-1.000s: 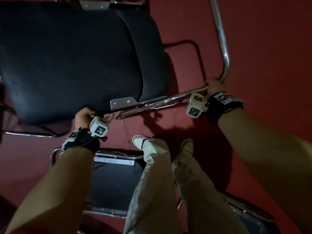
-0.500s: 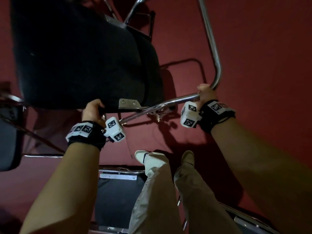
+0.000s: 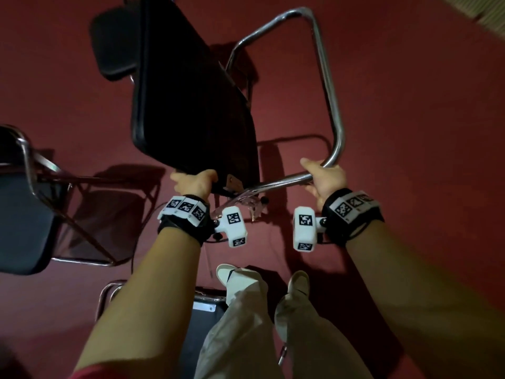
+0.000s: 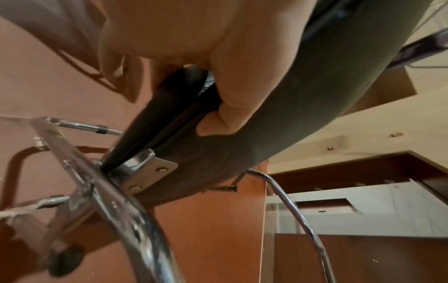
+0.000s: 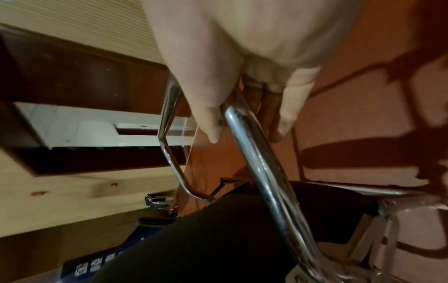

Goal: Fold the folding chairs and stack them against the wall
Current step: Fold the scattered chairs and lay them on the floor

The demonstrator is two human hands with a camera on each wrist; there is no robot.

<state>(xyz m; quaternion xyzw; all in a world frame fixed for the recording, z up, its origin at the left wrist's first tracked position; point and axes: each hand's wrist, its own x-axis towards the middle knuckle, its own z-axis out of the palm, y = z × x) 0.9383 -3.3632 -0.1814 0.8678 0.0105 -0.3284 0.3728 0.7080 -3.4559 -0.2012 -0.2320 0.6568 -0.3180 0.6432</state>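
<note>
1. Hands: left hand (image 3: 194, 182) grips the near edge of the black padded seat (image 3: 188, 99) of the folding chair; right hand (image 3: 323, 179) is wrapped round its curved chrome tube frame (image 3: 332, 105) at the bend.
2. Location: chair is held up off the red carpet floor (image 3: 410, 132), in front of the person, above the feet.
3. Step, likely: closing seat against frame. Bring both hands together evenly and keep the left fingers (image 4: 232, 103) clear of the steel hinge bracket (image 4: 148, 172), a pinch risk.
4. Orientation: seat is tipped steeply, nearly edge-on; long axis runs away from the person, backrest end farthest.
5. Other: a second open dark-seated chair (image 3: 24, 214) stands at left.
</note>
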